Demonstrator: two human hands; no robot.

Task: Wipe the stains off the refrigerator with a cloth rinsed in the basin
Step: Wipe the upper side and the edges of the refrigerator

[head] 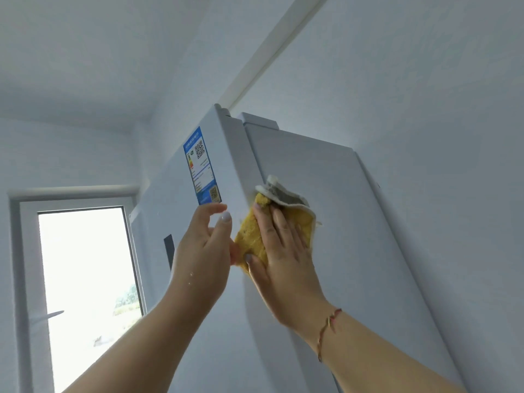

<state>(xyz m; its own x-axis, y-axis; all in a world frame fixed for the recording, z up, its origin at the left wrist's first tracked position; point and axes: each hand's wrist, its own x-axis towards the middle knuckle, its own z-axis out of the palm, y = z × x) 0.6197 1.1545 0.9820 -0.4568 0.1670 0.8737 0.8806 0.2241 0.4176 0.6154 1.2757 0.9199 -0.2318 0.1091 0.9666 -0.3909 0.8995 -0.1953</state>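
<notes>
Beside the refrigerator (326,208) door's edge, right hand (279,256) presses the cloth (252,236) flat (fingers spread); left hand (204,248) open.

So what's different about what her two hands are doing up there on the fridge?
The right hand lies flat, pressing the yellow cloth against the refrigerator's side panel; the left hand holds nothing. The right hand's fingers are spread over the cloth, while the left hand's are loosely curled near the blue energy label at the door's edge. Only the right wrist wears a red bracelet. Both are raised to about the same height.

Home kitchen: refrigerator (326,194), window (85,279).
</notes>
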